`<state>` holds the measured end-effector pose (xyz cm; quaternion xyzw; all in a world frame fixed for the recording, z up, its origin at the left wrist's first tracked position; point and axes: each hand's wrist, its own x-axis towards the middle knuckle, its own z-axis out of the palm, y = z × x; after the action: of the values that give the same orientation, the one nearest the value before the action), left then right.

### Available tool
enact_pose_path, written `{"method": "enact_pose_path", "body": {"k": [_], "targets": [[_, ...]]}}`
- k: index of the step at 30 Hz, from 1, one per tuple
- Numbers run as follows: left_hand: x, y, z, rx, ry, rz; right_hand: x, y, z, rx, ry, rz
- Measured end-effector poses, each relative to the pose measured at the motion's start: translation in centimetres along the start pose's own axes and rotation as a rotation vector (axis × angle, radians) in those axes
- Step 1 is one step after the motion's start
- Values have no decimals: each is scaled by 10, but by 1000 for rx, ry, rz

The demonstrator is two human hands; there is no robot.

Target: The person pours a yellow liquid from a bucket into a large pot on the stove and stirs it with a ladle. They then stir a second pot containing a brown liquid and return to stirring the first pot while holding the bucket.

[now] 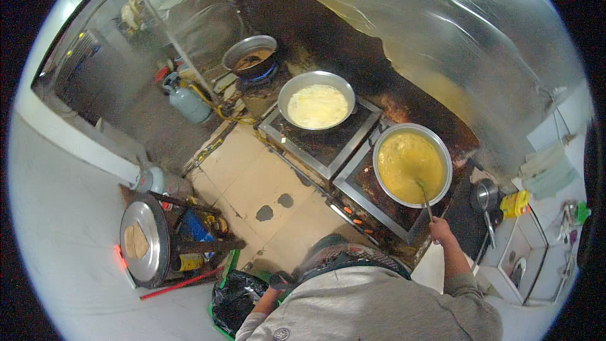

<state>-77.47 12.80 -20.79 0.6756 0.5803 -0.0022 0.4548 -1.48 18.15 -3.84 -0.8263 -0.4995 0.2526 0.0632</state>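
My right hand (441, 230) is closed round the handle of a long metal stirring utensil (427, 202). Its lower end dips into a large metal pot (449, 170) of yellow liquid, so whether it is a ladle or a spoon is hidden. The pot stands on the right-hand burner. Low in the view, my left hand (273, 293) hangs beside my waist, next to a dark object (282, 280) I cannot make out. Its fingers are not clear. Below it is a bin lined with a black bag (233, 300).
A metal pan (285, 82) of pale bubbling contents sits on the middle burner. Farther left, a smaller pan (265, 43) rests over a blue flame. A gas cylinder (187, 102) stands beyond. A sink (519, 265) is at right, and a round-lidded drum (150, 259) at left.
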Motion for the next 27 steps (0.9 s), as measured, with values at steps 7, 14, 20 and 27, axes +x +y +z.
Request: {"method": "enact_pose_path", "body": {"k": [7, 14, 20, 27], "targets": [[59, -34, -43, 294, -79, 231, -75, -70, -81, 485, -227, 268], [35, 33, -76, 115, 108, -67, -25, -116, -58, -75, -215, -37], [-32, 60, -27, -221, 231, -191, 50, -109, 3, -27, -104, 58], [-77, 58, 27, -186, 181, -304, 140, -89, -7, -114, 4, 154]]}}
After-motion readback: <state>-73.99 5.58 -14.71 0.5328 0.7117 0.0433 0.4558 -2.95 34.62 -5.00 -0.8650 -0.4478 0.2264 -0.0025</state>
